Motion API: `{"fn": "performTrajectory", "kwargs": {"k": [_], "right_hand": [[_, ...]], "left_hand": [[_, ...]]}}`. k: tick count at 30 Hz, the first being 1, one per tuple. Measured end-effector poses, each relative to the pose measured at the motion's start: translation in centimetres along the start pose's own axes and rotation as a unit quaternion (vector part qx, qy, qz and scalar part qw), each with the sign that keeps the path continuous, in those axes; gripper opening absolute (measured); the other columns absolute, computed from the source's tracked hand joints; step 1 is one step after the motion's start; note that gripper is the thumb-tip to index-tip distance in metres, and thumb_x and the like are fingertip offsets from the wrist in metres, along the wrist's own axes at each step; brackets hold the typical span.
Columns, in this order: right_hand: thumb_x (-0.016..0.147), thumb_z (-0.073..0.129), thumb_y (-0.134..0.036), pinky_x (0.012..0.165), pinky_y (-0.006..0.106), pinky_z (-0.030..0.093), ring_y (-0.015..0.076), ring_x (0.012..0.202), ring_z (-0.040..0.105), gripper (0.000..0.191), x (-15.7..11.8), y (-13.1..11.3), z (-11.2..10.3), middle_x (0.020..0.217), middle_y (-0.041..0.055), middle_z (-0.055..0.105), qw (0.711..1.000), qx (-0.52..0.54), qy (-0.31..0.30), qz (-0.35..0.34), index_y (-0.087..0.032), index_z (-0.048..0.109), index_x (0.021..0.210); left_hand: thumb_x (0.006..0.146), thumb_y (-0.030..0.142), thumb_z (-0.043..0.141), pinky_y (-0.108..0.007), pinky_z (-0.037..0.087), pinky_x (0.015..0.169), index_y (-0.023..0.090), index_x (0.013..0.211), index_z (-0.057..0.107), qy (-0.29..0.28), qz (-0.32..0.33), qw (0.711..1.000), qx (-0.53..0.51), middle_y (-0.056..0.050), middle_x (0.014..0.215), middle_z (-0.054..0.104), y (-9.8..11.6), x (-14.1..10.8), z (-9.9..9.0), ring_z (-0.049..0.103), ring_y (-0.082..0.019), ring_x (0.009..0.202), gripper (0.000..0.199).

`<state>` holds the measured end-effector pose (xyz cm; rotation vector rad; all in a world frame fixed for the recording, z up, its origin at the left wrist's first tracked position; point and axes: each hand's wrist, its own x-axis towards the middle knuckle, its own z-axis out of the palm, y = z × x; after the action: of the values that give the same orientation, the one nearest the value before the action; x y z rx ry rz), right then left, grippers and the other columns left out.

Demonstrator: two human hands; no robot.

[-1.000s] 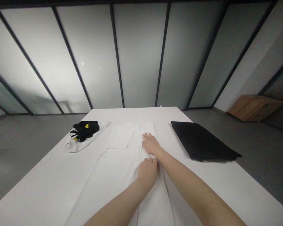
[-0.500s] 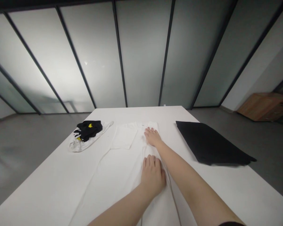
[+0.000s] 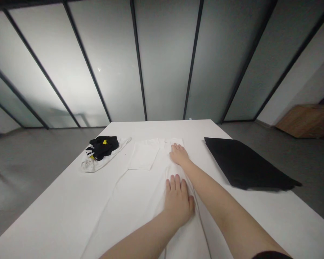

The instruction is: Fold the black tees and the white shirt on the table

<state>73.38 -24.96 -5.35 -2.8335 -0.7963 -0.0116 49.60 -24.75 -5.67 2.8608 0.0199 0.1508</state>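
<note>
A white T-shirt (image 3: 136, 201) lies spread on the white table, with one sleeve (image 3: 144, 158) lying flat at its far left. Its right side is doubled over in a long strip running toward me. My left hand (image 3: 179, 201) presses palm down on that strip, fingers stretched and thumb out to the side. Farther off, near the collar end, my right hand (image 3: 179, 154) rests flat on the cloth with its fingers extended. Neither hand grips anything; both cover part of the fabric beneath them.
On the table's left sits a crumpled black cloth with yellow and white marks (image 3: 104, 147), on top of a bunched white cloth (image 3: 93, 166). A black flat sheet (image 3: 248, 163) lies at the right, reaching past the table edge. Frosted glass panels (image 3: 164, 61) stand behind the table (image 3: 56, 205).
My left hand's fingers and thumb have spread wider on the cloth. My right hand has shifted slightly to the right. The whole view has moved a little.
</note>
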Motion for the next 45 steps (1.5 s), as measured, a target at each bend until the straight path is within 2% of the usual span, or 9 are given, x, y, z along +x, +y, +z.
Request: {"fn": "performTrajectory", "kwargs": {"k": [9,14,24,29,31,35,39,42,45], "right_hand": [[0.103,0.038,-0.048,0.126,0.055,0.016,0.0417,0.160,0.021,0.072,3.9,1.4,0.5,0.177,0.0145,0.023,0.998,-0.018,-0.053,0.035,-0.020,0.031,0.169],[0.102,0.040,-0.055,0.126,0.057,0.015,0.0457,0.160,0.019,0.076,5.2,1.7,0.5,0.177,0.0146,0.021,0.997,-0.015,-0.056,0.045,-0.020,0.030,0.169],[0.105,0.028,-0.063,0.126,0.056,0.014,0.0446,0.160,0.017,0.078,6.7,2.3,0.7,0.178,0.0155,0.018,0.997,-0.009,-0.044,0.055,-0.020,0.030,0.169],[0.108,0.024,-0.053,0.124,0.059,0.017,0.0424,0.158,0.024,0.069,6.4,2.0,0.5,0.176,0.0171,0.023,0.998,-0.014,-0.024,0.063,-0.021,0.033,0.168],[0.109,0.024,-0.047,0.123,0.059,0.019,0.0416,0.156,0.026,0.064,5.7,1.8,0.2,0.175,0.0173,0.024,0.997,-0.020,0.016,0.067,-0.021,0.035,0.167],[0.109,0.034,-0.033,0.116,0.048,0.031,0.0345,0.140,0.044,0.049,4.3,1.2,-0.9,0.156,0.0209,0.050,0.994,-0.027,0.104,0.021,-0.015,0.057,0.149],[0.107,0.042,-0.027,0.106,0.036,0.039,0.0266,0.121,0.057,0.034,3.6,1.0,-2.3,0.128,0.0143,0.066,0.998,-0.018,0.057,-0.025,-0.019,0.071,0.123],[0.105,0.044,-0.021,0.103,0.033,0.040,0.0249,0.119,0.059,0.032,2.9,0.9,-2.5,0.128,0.0133,0.066,0.999,-0.018,0.039,-0.017,-0.020,0.072,0.121],[0.104,0.044,-0.024,0.102,0.037,0.043,0.0285,0.119,0.060,0.033,1.8,0.5,-1.7,0.130,0.0180,0.065,1.000,-0.025,0.015,0.006,-0.015,0.070,0.122]], "left_hand": [[0.102,0.051,0.043,-0.067,0.021,0.126,0.009,0.162,0.039,-0.005,0.002,1.000,0.010,-0.022,0.172,0.031,0.0,-0.1,0.3,0.025,-0.046,0.159,0.073],[0.104,0.054,0.040,-0.068,0.020,0.127,0.008,0.163,0.039,-0.022,-0.002,1.000,-0.004,-0.024,0.173,0.028,0.1,-0.2,0.0,0.022,-0.047,0.160,0.075],[0.105,0.056,0.037,-0.069,0.020,0.127,0.008,0.163,0.038,-0.015,0.001,1.000,-0.005,-0.025,0.172,0.029,0.0,-0.3,0.4,0.022,-0.047,0.160,0.076],[0.104,0.056,0.041,-0.068,0.020,0.127,0.011,0.164,0.039,-0.014,-0.001,1.000,-0.001,-0.024,0.172,0.029,0.1,-0.3,0.2,0.023,-0.047,0.159,0.075],[0.104,0.057,0.040,-0.068,0.020,0.127,0.011,0.163,0.041,-0.008,-0.001,1.000,-0.003,-0.023,0.172,0.030,0.1,-0.2,0.3,0.023,-0.046,0.159,0.075],[0.104,0.059,0.036,-0.068,0.021,0.127,0.010,0.161,0.043,0.001,0.000,1.000,-0.001,-0.023,0.171,0.032,0.0,-0.1,0.3,0.025,-0.047,0.159,0.075],[0.103,0.060,0.037,-0.067,0.024,0.126,0.012,0.160,0.045,0.001,0.000,1.000,0.001,-0.022,0.172,0.033,-0.1,0.0,0.1,0.026,-0.046,0.158,0.075],[0.104,0.060,0.035,-0.068,0.023,0.126,0.012,0.161,0.045,-0.009,-0.002,1.000,-0.003,-0.022,0.172,0.032,0.0,0.1,0.0,0.026,-0.046,0.159,0.076],[0.105,0.060,0.033,-0.069,0.021,0.127,0.010,0.162,0.043,-0.021,-0.004,1.000,-0.009,-0.023,0.173,0.029,0.1,0.1,0.0,0.023,-0.047,0.159,0.076]]}}
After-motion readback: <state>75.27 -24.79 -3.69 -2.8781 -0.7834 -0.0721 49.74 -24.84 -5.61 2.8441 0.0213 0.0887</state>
